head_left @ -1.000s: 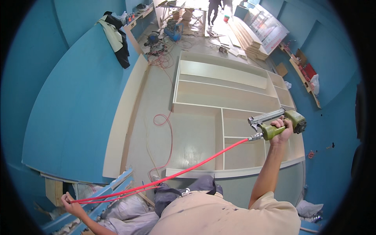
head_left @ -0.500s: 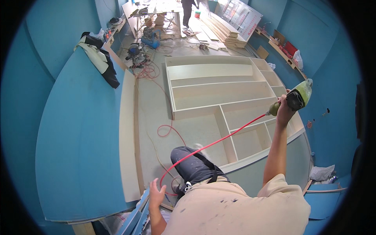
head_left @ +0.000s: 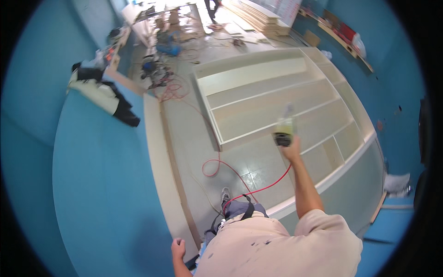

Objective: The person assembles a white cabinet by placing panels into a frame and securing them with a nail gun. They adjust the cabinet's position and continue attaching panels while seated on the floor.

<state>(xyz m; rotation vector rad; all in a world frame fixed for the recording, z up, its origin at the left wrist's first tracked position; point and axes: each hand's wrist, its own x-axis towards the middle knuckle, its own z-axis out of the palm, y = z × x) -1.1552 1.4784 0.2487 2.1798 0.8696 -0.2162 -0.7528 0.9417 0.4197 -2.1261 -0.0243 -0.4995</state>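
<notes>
My right hand (head_left: 291, 148) is closed round the handle of a green and black air nail gun (head_left: 284, 129), blurred by motion. It is held out over the white shelf frame (head_left: 272, 129), which lies on the floor with its compartments facing up. From the gun's handle a red air hose (head_left: 271, 184) sags back toward my waist. Low on the left, my left hand (head_left: 178, 248) hangs with its fingers curled in and nothing visible in them. Beside it runs the pale edge of a large blue panel (head_left: 106, 171).
A black and pale jacket (head_left: 104, 92) drapes over the panel's far end. Hose loops (head_left: 212, 167) and tangled tools lie along the floor, with a blue machine (head_left: 168, 48) farther off. Stacked boards (head_left: 251, 18) and a person's legs (head_left: 211, 10) are at the back. A wall shelf (head_left: 339, 39) runs at right.
My right hand has swung the nail gun left, inward over the frame, and the hose has slackened. My left hand has lowered and its fingers have curled. My view has tilted.
</notes>
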